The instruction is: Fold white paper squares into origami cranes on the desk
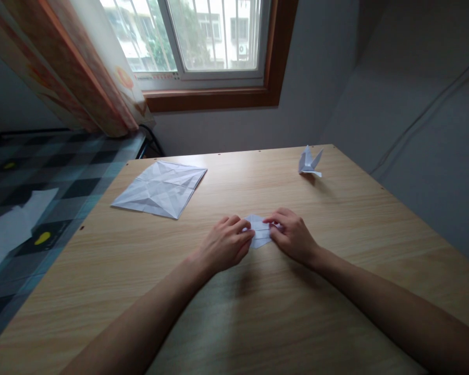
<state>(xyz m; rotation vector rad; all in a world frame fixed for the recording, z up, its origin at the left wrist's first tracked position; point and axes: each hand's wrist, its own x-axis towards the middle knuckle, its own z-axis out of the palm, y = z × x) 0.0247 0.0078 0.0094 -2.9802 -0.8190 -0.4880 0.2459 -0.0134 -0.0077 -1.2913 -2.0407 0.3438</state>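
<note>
A small folded piece of white paper [261,232] lies at the middle of the wooden table, with crease lines across it. My left hand [227,242] grips its left edge, fingers closed and thumb on the near side. On the opposite edge, my right hand [293,233] pinches the paper between thumb and index finger. The fingers cover both side edges of the paper, so those parts are hidden.
Creased white sheets [162,188] lie at the table's back left. A folded paper figure [309,162] stands upright near the back right corner of the wooden table [250,179]. Left of it, a checked cloth surface [74,208] holds torn white paper [13,229].
</note>
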